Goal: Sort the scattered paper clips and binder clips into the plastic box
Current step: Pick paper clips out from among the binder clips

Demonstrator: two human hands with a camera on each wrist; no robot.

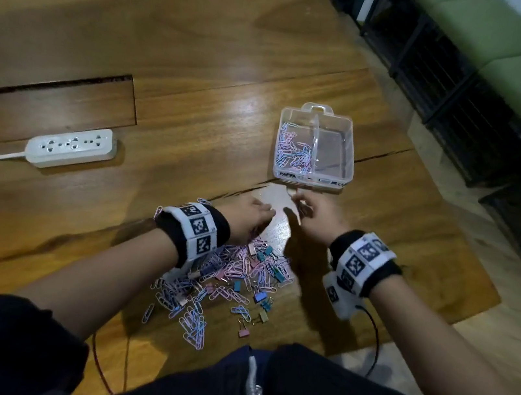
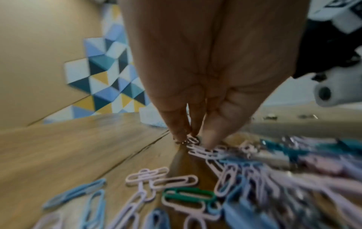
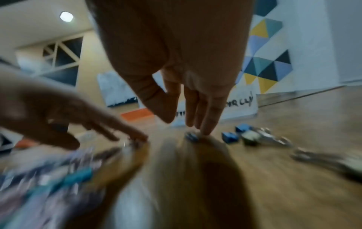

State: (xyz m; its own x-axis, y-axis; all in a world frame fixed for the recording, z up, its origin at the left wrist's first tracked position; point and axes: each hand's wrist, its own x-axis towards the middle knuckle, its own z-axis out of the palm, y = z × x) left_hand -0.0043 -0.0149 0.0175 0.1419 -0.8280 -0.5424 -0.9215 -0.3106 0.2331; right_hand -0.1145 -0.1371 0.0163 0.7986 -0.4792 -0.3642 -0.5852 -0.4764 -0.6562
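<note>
A clear plastic box stands open on the wooden table; its left compartment holds paper clips. A pile of pastel paper clips and binder clips lies near the table's front edge. At the pile's far edge my left hand pinches a pale paper clip between thumb and fingers. To its right my right hand reaches down with straight fingers, thumb apart, one fingertip touching a small blue binder clip. In the head view both hands, left and right, sit just short of the box.
A few more binder clips lie to the right of my right hand. A white power strip with its cord sits at the left. The table edge runs close on the right, with green benches beyond.
</note>
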